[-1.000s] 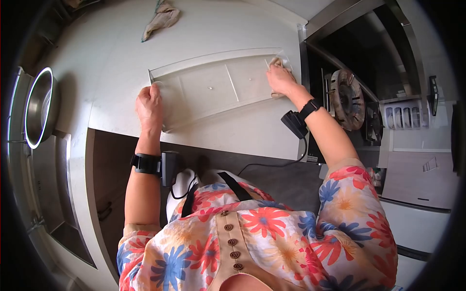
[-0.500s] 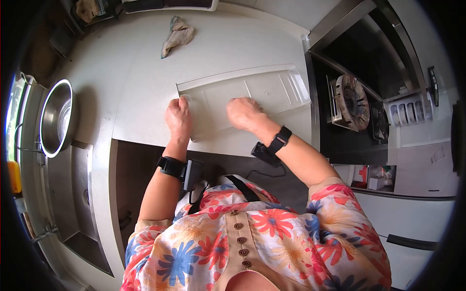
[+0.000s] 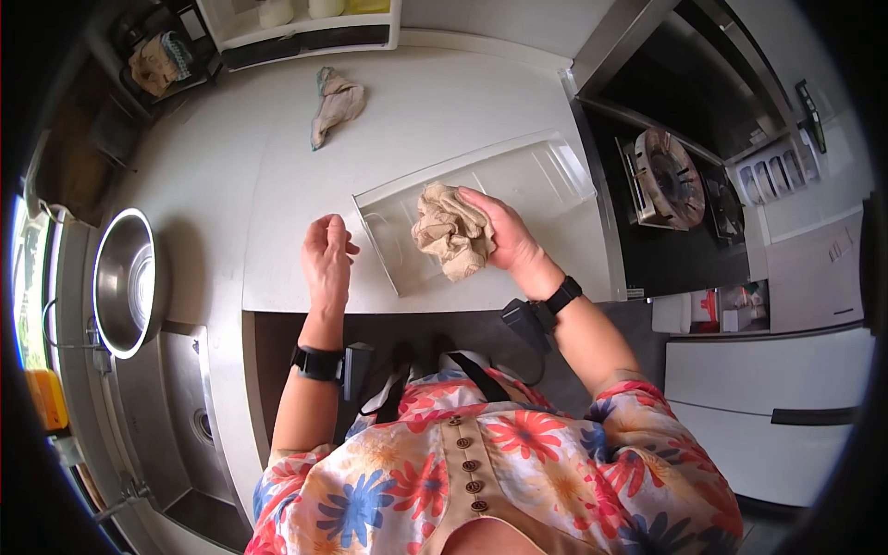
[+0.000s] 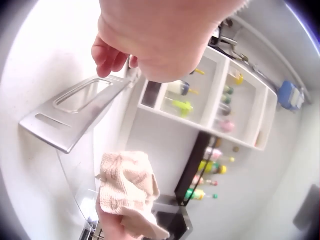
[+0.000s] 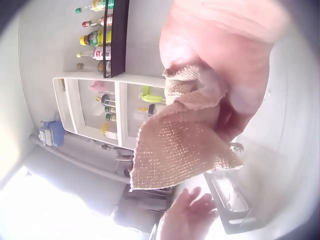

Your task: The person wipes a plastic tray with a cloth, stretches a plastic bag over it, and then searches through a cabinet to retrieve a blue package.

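Observation:
My right hand [image 3: 504, 231] grips a crumpled tan cloth [image 3: 451, 231] above the left part of a clear, shallow plastic drawer [image 3: 546, 199]. In the right wrist view, a woven flap of the cloth [image 5: 175, 145] hangs from under the curled fingers. Left of the drawer, my left hand [image 3: 326, 259] is held apart from it, holding nothing, its fingers loosely bent. The left wrist view has this hand [image 4: 160, 35] above the drawer's end panel [image 4: 65, 122], which has a slot in it.
A second cloth [image 3: 339, 104] lies farther back on the white counter [image 3: 277, 176]. To the left, a steel bowl [image 3: 139, 282] stands beyond the sink [image 3: 185, 416]. A gas burner [image 3: 671, 180] is on the right, and a white shelf [image 3: 398, 28] at the back.
My right hand has come from the drawer's right end toward its left end and lifted, bringing the cloth into plain view. My left hand has let go of the drawer's left end.

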Motion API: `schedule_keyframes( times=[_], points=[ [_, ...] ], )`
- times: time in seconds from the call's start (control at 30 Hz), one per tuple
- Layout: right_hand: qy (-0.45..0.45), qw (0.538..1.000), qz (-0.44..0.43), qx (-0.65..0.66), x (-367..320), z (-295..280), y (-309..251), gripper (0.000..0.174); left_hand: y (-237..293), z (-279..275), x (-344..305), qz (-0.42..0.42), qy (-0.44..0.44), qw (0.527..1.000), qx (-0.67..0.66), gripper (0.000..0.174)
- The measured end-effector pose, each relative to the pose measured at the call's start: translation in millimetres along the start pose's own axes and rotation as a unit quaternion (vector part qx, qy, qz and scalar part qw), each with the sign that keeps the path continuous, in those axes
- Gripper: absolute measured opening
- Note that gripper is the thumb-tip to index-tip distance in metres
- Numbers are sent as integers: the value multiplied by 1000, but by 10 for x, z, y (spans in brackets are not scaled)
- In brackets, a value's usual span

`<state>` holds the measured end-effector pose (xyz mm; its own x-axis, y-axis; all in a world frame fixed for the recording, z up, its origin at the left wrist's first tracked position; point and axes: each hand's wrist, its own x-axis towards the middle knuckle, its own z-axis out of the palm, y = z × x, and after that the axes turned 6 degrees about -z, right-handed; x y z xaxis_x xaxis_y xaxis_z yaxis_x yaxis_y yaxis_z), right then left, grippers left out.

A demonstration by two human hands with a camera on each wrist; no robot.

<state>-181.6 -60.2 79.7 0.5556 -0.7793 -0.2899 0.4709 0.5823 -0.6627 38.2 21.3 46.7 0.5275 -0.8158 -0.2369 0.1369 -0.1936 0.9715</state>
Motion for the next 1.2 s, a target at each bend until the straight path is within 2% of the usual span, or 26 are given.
schedule_keyframes(
  times=[0.07, 0.1, 0.13, 0.2, 0.23, 0.3, 0.33, 0.4, 0.43, 0.47, 0.5, 0.53, 0.57, 0.6, 0.67, 0.7, 0.8, 0.93, 1.0, 1.03, 1.1, 1.13, 1.2],
  points=[
    [-12, 1000, 4, -1, -27, 44, 128, 38, 236, 34, -174, 19, -47, 999, 21, 37],
    [4, 998, 27, 56, -79, 204, 171, 34, 359, 157, -343, 94, -101, 988, 67, 36],
    [-24, 996, 41, 71, -101, 233, 269, 35, 443, 246, -465, 170, -156, 967, 110, 38],
    [-34, 999, -21, 17, -159, 454, 413, 36, 505, 314, -561, 329, -154, 887, 284, 46],
    [-47, 999, -6, 0, -223, 493, 376, 36, 440, 315, -526, 322, -140, 899, 264, 44],
    [-55, 998, -3, -21, -301, 465, 404, 34, 443, 213, -451, 217, -187, 937, 201, 34],
    [-68, 990, 30, -122, -314, 344, 400, 35, 448, 174, -439, 182, -201, 944, 189, 31],
    [-93, 978, -55, -180, -440, 402, 338, 40, 401, 95, -344, 210, -151, 948, 185, 28],
    [-73, 970, -41, -229, -544, 340, 251, 40, 286, 32, -181, 250, -117, 952, 134, 27],
    [-56, 960, -22, -274, -651, 280, 161, 40, 288, -60, -51, 203, -112, 969, 85, 31],
    [-39, 959, -35, -277, -773, 185, 83, 40, 308, -147, 84, 177, -79, 976, 95, 33],
    [-25, 959, -6, -281, -925, 66, 22, 41, 324, -240, 196, 148, -40, 982, 107, 35],
    [-17, 958, 23, -285, -1070, -51, -42, 43, 382, -326, 292, 168, -38, 967, 189, 37],
    [-13, 957, 14, -289, -1213, -170, -94, 43, 428, -389, 365, 190, -31, 943, 270, 39],
    [24, 955, 16, -295, -1528, -420, -186, 40, 424, -441, 410, 313, 63, 831, 455, 42],
    [27, 954, 8, -298, -1690, -542, -261, 40, 455, -382, 373, 308, 93, 823, 468, 43],
    [71, 951, 13, -301, -2220, -928, -470, 39, 713, 118, 0, 362, 70, 826, 426, 29],
    [117, 946, -31, -302, -3089, -1489, -744, 35, 1210, 1271, -954, 407, 13, 831, 379, 20],
    [161, 942, -63, -286, -3585, -1824, -841, 33, 1418, 1901, -1490, 512, -43, 802, 303, 14],
    [178, 943, -72, -273, -3845, -2004, -866, 32, 1536, 2176, -1757, 515, -39, 804, 295, 14],
    [221, 937, -86, -258, -4395, -2271, -910, 32, 1774, 2662, -2273, 614, -124, 737, 253, 9],
    [240, 933, -94, -251, -4666, -2420, -913, 33, 1898, 2932, -2559, 639, -142, 732, 190, 8],
    [288, 922, -100, -241, -5172, -2676, -915, 33, 2166, 3237, -2973, 705, -168, 669, 165, 20]
  ],
)
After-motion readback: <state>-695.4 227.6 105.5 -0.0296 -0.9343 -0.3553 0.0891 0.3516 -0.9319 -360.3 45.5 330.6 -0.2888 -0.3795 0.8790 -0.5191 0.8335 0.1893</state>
